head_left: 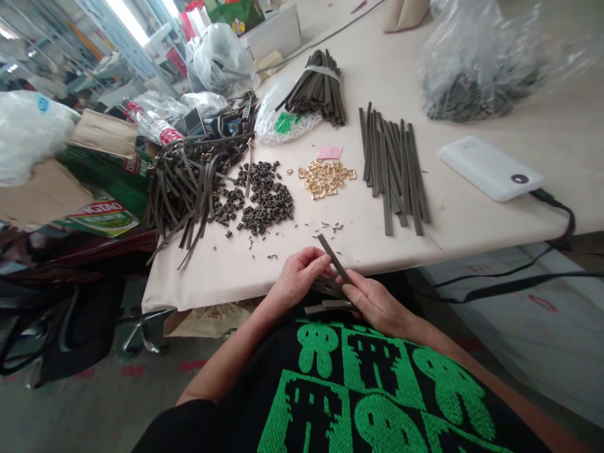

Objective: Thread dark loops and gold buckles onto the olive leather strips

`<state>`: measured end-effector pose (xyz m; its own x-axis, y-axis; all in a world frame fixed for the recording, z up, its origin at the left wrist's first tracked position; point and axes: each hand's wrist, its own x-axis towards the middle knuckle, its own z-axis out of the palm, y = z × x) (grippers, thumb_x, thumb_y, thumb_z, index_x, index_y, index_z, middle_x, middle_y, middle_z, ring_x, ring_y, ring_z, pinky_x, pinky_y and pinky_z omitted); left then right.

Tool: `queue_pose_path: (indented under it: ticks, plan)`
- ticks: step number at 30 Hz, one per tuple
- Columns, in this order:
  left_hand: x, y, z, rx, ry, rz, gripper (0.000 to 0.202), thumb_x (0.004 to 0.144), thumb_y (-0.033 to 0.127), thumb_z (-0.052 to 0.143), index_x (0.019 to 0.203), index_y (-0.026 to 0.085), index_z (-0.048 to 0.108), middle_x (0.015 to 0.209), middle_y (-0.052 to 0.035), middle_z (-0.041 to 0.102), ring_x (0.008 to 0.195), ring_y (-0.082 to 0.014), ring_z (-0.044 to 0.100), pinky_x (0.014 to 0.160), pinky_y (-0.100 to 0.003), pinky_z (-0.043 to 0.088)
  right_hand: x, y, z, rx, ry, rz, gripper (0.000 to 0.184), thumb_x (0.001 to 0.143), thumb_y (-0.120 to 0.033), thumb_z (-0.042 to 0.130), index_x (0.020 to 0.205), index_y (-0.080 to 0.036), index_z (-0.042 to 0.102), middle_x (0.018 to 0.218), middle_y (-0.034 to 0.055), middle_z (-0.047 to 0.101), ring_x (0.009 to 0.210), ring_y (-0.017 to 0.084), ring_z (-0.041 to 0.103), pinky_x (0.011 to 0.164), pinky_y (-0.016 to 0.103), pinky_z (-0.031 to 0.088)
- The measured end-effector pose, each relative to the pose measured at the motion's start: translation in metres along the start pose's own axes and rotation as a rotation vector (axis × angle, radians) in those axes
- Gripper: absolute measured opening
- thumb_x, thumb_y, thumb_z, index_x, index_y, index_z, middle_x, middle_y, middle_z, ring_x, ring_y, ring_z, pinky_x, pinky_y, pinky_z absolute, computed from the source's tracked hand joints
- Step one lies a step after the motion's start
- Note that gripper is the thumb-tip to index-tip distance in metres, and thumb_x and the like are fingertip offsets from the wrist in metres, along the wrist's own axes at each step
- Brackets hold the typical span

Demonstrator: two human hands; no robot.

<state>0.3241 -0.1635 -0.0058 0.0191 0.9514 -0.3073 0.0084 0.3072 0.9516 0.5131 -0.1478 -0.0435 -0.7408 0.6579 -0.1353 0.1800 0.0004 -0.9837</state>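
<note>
While the right hand (pixel 377 303) pinched its lower end, the flat, dark-olive, leather-like strip (pixel 335 259) pointed to eleven o'clock; the narrowly curled left hand (pixel 301 272) lay at its nine, contact unclear.

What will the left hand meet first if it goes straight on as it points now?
Likely the dark strip in the right hand; depth is unclear, and the left hand may already touch it.

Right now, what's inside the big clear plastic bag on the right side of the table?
Through the clear plastic bag, a heap of dark pieces shows at the bottom. Their shapes are too blurred to tell, and anything deeper in the heap is covered.
</note>
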Motion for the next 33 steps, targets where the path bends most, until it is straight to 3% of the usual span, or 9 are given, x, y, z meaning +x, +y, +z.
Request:
queue_pose_path:
  ticks: [5, 9, 17, 23, 27, 33]
  plan:
    - [0.005, 0.000, -0.005, -0.038, 0.117, 0.040, 0.022, 0.084, 0.039, 0.064, 0.082, 0.018, 0.057, 0.060, 0.0033, 0.060, 0.053, -0.0096, 0.058, 0.054, -0.021, 0.044, 0.000, -0.005, 0.000, 0.001, -0.138, -0.057, 0.037, 0.103, -0.045, 0.036, 0.114, -0.017, 0.058, 0.084, 0.0034, 0.061, 0.069, 0.017, 0.055, 0.059, 0.028, 0.041]
    - [0.003, -0.007, -0.007, 0.078, 0.172, 0.088, 0.022, 0.084, 0.034, 0.064, 0.097, 0.018, 0.058, 0.057, 0.0061, 0.055, 0.053, -0.0102, 0.058, 0.054, -0.021, 0.044, -0.002, -0.004, 0.002, 0.071, -0.064, 0.024, 0.039, 0.103, -0.045, 0.035, 0.121, -0.016, 0.053, 0.068, -0.0022, 0.052, 0.055, 0.014, 0.049, 0.052, 0.026, 0.039]
    - [-0.009, -0.015, -0.006, 0.120, 0.167, 0.088, 0.025, 0.089, 0.034, 0.057, 0.107, 0.017, 0.056, 0.064, 0.0055, 0.055, 0.053, -0.0089, 0.058, 0.053, -0.020, 0.043, -0.002, 0.003, 0.004, 0.064, -0.013, -0.040, 0.038, 0.101, -0.034, 0.038, 0.134, -0.019, 0.051, 0.075, -0.0007, 0.057, 0.056, 0.013, 0.049, 0.052, 0.026, 0.042]
    - [-0.010, -0.016, -0.003, -0.005, 0.124, 0.063, 0.025, 0.089, 0.037, 0.056, 0.106, 0.018, 0.055, 0.068, 0.0050, 0.055, 0.055, -0.0093, 0.059, 0.053, -0.020, 0.045, 0.001, 0.002, 0.004, 0.087, 0.003, -0.094, 0.042, 0.101, -0.037, 0.041, 0.139, -0.023, 0.052, 0.107, 0.0066, 0.067, 0.087, 0.021, 0.062, 0.076, 0.035, 0.053]
    - [-0.013, -0.012, -0.003, -0.061, 0.075, 0.030, 0.024, 0.093, 0.036, 0.050, 0.108, 0.018, 0.055, 0.067, 0.0049, 0.055, 0.056, -0.0090, 0.058, 0.054, -0.019, 0.044, 0.000, 0.004, 0.005, 0.176, -0.015, -0.007, 0.046, 0.099, -0.043, 0.045, 0.141, -0.025, 0.052, 0.111, 0.0074, 0.067, 0.069, 0.017, 0.059, 0.061, 0.030, 0.052]
    - [-0.017, -0.010, -0.001, -0.091, 0.005, -0.047, 0.026, 0.095, 0.037, 0.044, 0.109, 0.018, 0.054, 0.062, 0.0046, 0.056, 0.054, -0.0093, 0.055, 0.052, -0.019, 0.041, -0.001, 0.006, 0.009, 0.462, -0.035, 0.104, 0.045, 0.095, -0.046, 0.056, 0.136, -0.028, 0.057, 0.088, 0.0017, 0.065, 0.049, 0.007, 0.040, 0.043, 0.020, 0.035]
